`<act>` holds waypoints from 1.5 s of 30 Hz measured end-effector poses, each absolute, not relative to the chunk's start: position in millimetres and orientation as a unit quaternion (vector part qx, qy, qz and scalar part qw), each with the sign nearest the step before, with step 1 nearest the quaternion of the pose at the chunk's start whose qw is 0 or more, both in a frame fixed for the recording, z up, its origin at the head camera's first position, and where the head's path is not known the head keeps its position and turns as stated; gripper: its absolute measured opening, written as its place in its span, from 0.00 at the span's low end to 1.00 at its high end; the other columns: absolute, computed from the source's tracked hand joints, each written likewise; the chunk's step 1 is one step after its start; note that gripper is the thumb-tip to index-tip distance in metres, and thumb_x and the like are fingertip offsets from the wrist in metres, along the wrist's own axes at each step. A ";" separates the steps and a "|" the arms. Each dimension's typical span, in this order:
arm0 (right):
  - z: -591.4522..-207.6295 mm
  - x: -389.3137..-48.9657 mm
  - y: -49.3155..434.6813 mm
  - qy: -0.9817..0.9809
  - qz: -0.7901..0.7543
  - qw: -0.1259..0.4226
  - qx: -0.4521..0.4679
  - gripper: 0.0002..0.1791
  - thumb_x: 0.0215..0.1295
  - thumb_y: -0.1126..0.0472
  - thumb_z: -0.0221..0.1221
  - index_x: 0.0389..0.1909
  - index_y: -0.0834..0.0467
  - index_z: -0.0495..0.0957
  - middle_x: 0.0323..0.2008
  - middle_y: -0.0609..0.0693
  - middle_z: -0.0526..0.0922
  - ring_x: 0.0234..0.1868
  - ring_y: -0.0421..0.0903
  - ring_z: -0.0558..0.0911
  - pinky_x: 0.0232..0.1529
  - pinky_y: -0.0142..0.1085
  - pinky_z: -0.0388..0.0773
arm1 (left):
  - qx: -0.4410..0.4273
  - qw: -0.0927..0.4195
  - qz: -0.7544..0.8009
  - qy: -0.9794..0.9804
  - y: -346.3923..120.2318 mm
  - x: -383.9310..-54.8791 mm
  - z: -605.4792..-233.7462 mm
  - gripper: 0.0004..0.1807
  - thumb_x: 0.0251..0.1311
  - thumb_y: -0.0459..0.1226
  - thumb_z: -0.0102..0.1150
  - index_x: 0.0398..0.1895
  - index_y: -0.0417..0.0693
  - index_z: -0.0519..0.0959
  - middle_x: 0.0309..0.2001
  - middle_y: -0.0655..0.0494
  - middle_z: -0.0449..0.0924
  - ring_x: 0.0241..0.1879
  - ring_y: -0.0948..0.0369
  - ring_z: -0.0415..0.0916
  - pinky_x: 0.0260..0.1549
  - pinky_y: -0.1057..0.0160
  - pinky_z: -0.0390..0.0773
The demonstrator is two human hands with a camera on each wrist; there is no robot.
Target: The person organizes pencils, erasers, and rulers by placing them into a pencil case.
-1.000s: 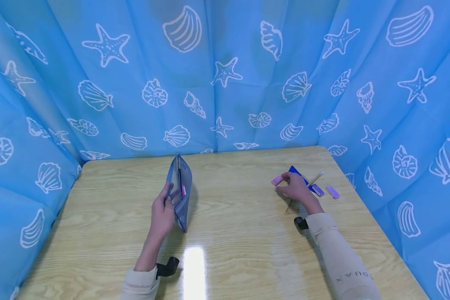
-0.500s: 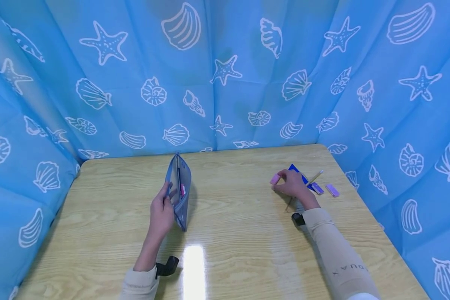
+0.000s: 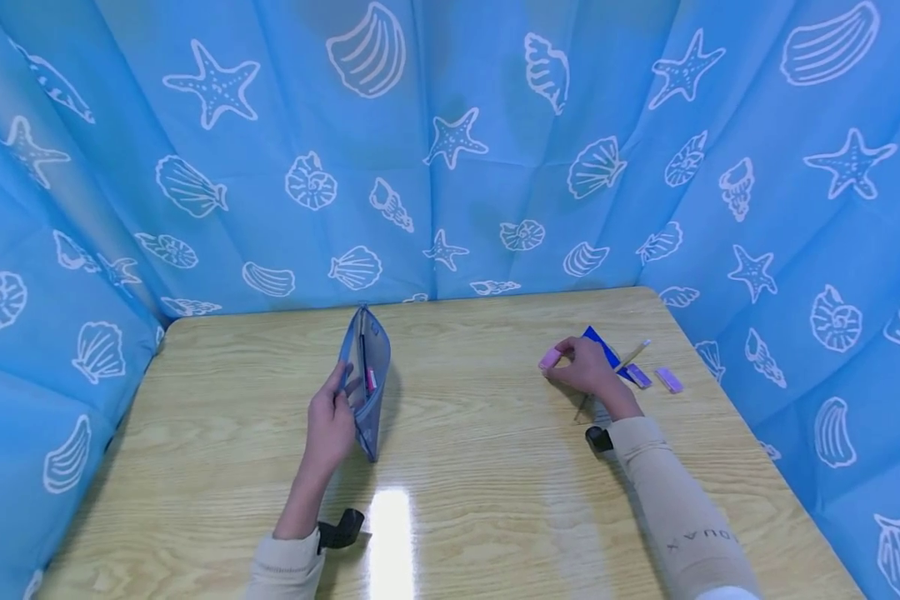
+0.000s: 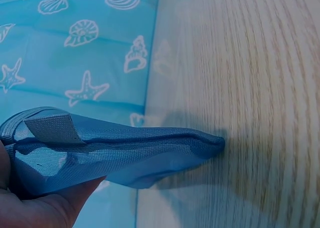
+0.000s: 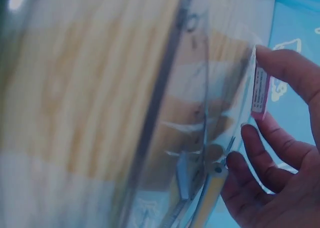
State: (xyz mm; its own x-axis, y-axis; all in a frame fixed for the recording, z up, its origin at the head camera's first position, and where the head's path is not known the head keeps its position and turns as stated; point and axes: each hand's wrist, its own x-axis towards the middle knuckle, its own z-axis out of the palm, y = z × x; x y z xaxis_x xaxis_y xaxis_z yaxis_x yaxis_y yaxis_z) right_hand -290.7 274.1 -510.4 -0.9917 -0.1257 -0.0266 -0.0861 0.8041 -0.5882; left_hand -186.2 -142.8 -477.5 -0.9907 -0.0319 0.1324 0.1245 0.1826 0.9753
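My left hand (image 3: 330,421) grips the near side of a blue-grey mesh pencil pouch (image 3: 375,400), held upright with its mouth gaping. Inside show a dark slim item and a small pink-and-white piece (image 3: 371,380). In the left wrist view the pouch's zip edge (image 4: 125,138) runs toward the table. My right hand (image 3: 588,367) pinches a small pink eraser (image 3: 550,358) between thumb and finger; its printed side (image 5: 259,90) faces the right wrist camera. Beneath and beside that hand lie a blue flat piece (image 3: 603,346) and a pencil (image 3: 633,354), both partly covered.
Two purple erasers (image 3: 639,377) (image 3: 669,380) lie right of the pencil. A see-through piece with dark markings (image 5: 195,87) fills part of the right wrist view, blurred. Blue shell-print curtains (image 3: 457,208) rise behind and beside the wooden table (image 3: 465,500).
The right hand has shifted slightly left with the pink eraser, which now stands more tilted up in its fingers. The left hand keeps the pouch nearly still.
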 end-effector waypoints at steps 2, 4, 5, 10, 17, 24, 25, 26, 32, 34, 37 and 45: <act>-511.2 -290.4 273.9 0.947 -0.315 0.032 -0.058 0.28 0.60 0.55 0.70 0.55 0.69 0.77 0.53 0.66 0.81 0.54 0.63 0.78 0.56 0.56 0.79 | -0.032 0.061 -0.640 -0.765 -142.2 -187.0 -477.5 0.29 0.75 0.24 0.24 0.79 0.31 0.48 0.77 0.32 0.54 0.71 0.36 0.64 0.65 0.46 0.74; -511.2 -289.7 273.0 0.944 -0.324 0.034 -0.058 0.27 0.60 0.56 0.70 0.56 0.68 0.77 0.53 0.65 0.81 0.53 0.61 0.78 0.55 0.54 0.79 | -0.034 0.061 -0.643 -0.763 -141.8 -187.1 -477.5 0.30 0.74 0.23 0.25 0.78 0.30 0.48 0.77 0.31 0.54 0.70 0.36 0.64 0.65 0.46 0.73; -510.5 -289.2 272.6 0.942 -0.328 0.033 -0.061 0.27 0.60 0.56 0.70 0.56 0.67 0.77 0.54 0.65 0.81 0.53 0.61 0.78 0.55 0.54 0.79 | -0.033 0.060 -0.643 -0.763 -141.6 -187.0 -477.3 0.30 0.73 0.23 0.25 0.78 0.29 0.49 0.76 0.31 0.54 0.70 0.36 0.64 0.65 0.47 0.73; -503.4 -287.1 270.0 0.930 -0.361 0.027 -0.068 0.26 0.61 0.56 0.70 0.56 0.65 0.77 0.55 0.64 0.81 0.55 0.61 0.79 0.56 0.54 0.81 | -0.038 0.057 -0.645 -0.761 -140.4 -188.1 -474.9 0.30 0.73 0.23 0.26 0.78 0.30 0.50 0.76 0.31 0.55 0.70 0.36 0.64 0.65 0.47 0.73; -497.0 -284.7 266.3 0.914 -0.397 0.026 -0.078 0.27 0.60 0.56 0.71 0.57 0.64 0.77 0.54 0.64 0.81 0.53 0.60 0.81 0.52 0.51 0.84 | -0.040 0.049 -0.636 -0.769 -139.5 -190.9 -472.9 0.29 0.76 0.26 0.26 0.79 0.34 0.49 0.77 0.34 0.55 0.71 0.37 0.64 0.66 0.47 0.72; -497.9 -278.1 261.2 0.895 -0.434 0.030 -0.101 0.27 0.62 0.59 0.69 0.60 0.64 0.76 0.56 0.64 0.81 0.55 0.61 0.82 0.53 0.53 0.85 | -0.038 0.047 -0.631 -0.773 -137.6 -188.7 -474.9 0.30 0.75 0.25 0.27 0.79 0.34 0.50 0.77 0.35 0.56 0.71 0.37 0.64 0.65 0.46 0.74; -498.4 -277.4 260.2 0.891 -0.441 0.029 -0.106 0.27 0.62 0.60 0.69 0.60 0.64 0.76 0.56 0.63 0.81 0.55 0.61 0.82 0.53 0.53 0.85 | -0.038 0.047 -0.629 -0.775 -137.2 -188.5 -475.4 0.30 0.75 0.25 0.28 0.79 0.35 0.50 0.77 0.35 0.56 0.71 0.37 0.64 0.64 0.47 0.76; -498.9 -276.4 259.3 0.887 -0.447 0.029 -0.112 0.27 0.63 0.60 0.69 0.61 0.64 0.76 0.57 0.63 0.81 0.55 0.61 0.82 0.54 0.53 0.84 | -0.037 0.048 -0.625 -0.778 -136.8 -188.4 -476.1 0.30 0.75 0.25 0.28 0.79 0.35 0.51 0.77 0.35 0.56 0.70 0.38 0.65 0.61 0.52 0.81; -500.9 -270.7 248.8 0.866 -0.481 0.027 -0.131 0.26 0.62 0.61 0.70 0.60 0.62 0.77 0.57 0.60 0.80 0.56 0.59 0.82 0.57 0.53 0.83 | -0.039 0.056 -0.610 -0.790 -133.2 -186.3 -478.4 0.30 0.74 0.24 0.30 0.78 0.33 0.53 0.76 0.33 0.57 0.68 0.36 0.67 0.17 0.73 0.71; -502.6 -270.3 244.8 0.860 -0.492 0.026 -0.135 0.26 0.61 0.63 0.70 0.59 0.63 0.77 0.57 0.61 0.80 0.56 0.60 0.82 0.58 0.54 0.82 | -0.035 0.057 -0.607 -0.792 -132.0 -185.7 -479.7 0.30 0.73 0.24 0.30 0.78 0.33 0.53 0.76 0.34 0.57 0.67 0.36 0.70 0.18 0.73 0.70; -505.1 -269.9 237.9 0.855 -0.499 0.025 -0.140 0.25 0.61 0.65 0.70 0.59 0.64 0.77 0.56 0.62 0.81 0.55 0.59 0.82 0.59 0.54 0.82 | -0.034 0.058 -0.600 -0.797 -131.0 -184.8 -481.7 0.30 0.73 0.25 0.30 0.78 0.34 0.53 0.76 0.35 0.58 0.66 0.37 0.70 0.20 0.71 0.73; -508.7 -271.6 213.5 0.849 -0.504 0.026 -0.156 0.24 0.60 0.65 0.71 0.57 0.63 0.78 0.55 0.60 0.81 0.53 0.57 0.82 0.59 0.52 0.83 | -0.049 0.074 -0.589 -0.803 -127.9 -184.8 -485.1 0.29 0.73 0.25 0.31 0.77 0.31 0.55 0.75 0.33 0.59 0.20 0.56 0.69 0.19 0.71 0.71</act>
State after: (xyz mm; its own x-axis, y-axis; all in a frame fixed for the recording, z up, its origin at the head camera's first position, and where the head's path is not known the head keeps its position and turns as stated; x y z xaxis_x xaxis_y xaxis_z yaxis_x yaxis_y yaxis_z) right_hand -271.6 213.5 -508.7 -0.9502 -0.2906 0.1129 -0.2385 0.4442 -0.8636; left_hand -184.8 -127.9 -485.1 -0.9844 -0.0088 0.1758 0.1650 0.3013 0.9392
